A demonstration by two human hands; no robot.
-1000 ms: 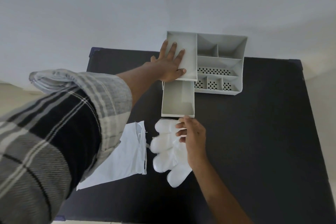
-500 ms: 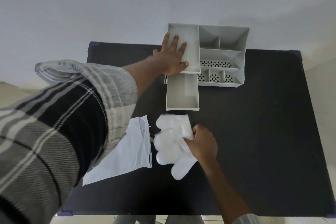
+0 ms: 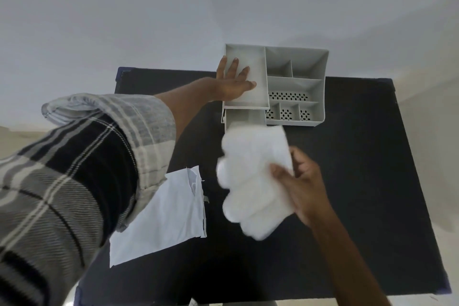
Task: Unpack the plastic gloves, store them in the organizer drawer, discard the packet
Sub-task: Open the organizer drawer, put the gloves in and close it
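My right hand (image 3: 301, 185) grips a stack of white plastic gloves (image 3: 250, 176) by its right edge and holds it above the table, in front of the pulled-out drawer (image 3: 244, 117). The gloves hide most of that drawer. The grey organizer (image 3: 295, 87) stands at the table's far edge. My left hand (image 3: 232, 82) lies flat, fingers spread, on the organizer's left top compartment. The empty white packet (image 3: 164, 216) lies flat on the black table, left of the gloves.
The black table (image 3: 360, 181) ends at a white wall just behind the organizer. My plaid left sleeve (image 3: 74, 169) fills the lower left of the view. The organizer's right side has several small perforated compartments (image 3: 288, 113).
My right hand closed on the glove stack and lifted it off the table toward the open drawer. The left hand stayed on the organizer.
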